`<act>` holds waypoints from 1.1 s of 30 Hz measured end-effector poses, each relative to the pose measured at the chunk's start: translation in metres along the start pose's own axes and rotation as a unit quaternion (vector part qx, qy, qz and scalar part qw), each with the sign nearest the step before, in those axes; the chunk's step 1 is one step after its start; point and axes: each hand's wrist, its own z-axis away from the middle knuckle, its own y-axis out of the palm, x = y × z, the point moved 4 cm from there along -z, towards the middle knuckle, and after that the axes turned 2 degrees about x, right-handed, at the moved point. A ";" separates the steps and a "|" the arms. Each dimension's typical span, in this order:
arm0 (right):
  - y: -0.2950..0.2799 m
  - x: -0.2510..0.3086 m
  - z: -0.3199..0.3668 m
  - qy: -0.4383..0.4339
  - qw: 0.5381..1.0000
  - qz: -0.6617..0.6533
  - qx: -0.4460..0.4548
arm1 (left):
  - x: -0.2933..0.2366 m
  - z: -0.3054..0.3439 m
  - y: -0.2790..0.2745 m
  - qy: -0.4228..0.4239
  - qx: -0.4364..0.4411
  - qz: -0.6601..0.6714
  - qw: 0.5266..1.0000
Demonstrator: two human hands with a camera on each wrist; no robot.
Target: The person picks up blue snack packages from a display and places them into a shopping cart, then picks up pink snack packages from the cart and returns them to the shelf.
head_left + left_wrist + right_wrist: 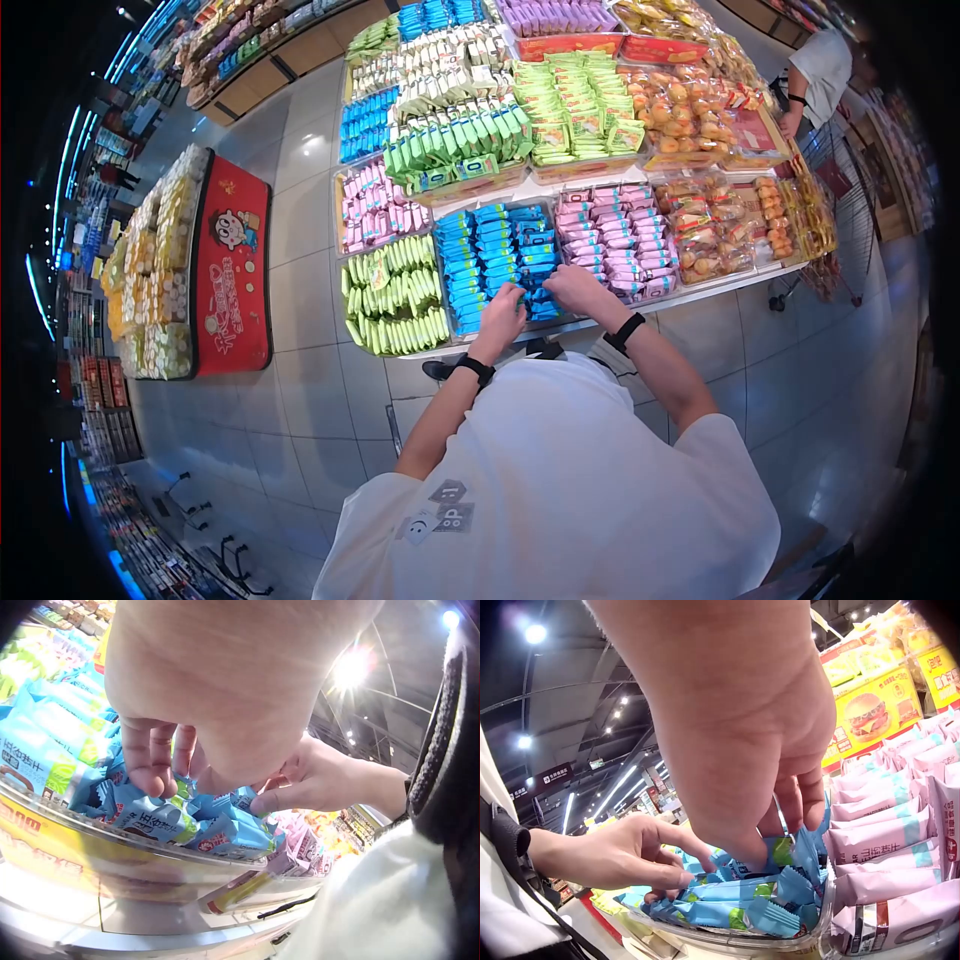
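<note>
Both hands are in a clear tray of blue snack packets (492, 250) at the front of the display. My left hand (503, 318) is at the tray's front edge, fingers curled down around a blue packet (146, 814) in the left wrist view. Just to its right, my right hand (580, 290) reaches in from the tray's right side. In the right wrist view its thumb and fingers pinch a blue packet (781, 851) with a green patch. Parts of the fingertips are hidden among the packets. More packets (727, 891) lie in rows below the hands.
Pink packets (618, 240) fill the tray on the right, light green packets (392, 295) the one on the left. Bagged bread (710, 225) sits further right. A red-sided stand (232, 270) is across the aisle. Another person (822, 75) stands by a shopping cart (835, 180).
</note>
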 end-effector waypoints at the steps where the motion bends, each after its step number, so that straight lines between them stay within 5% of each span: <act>1: -0.002 0.001 0.000 -0.008 1.000 0.008 0.007 | 0.000 -0.001 0.000 0.000 0.001 0.000 1.000; 33: 0.015 -0.007 0.023 0.108 0.962 -0.241 -0.065 | -0.013 -0.017 0.020 0.035 0.117 -0.014 0.992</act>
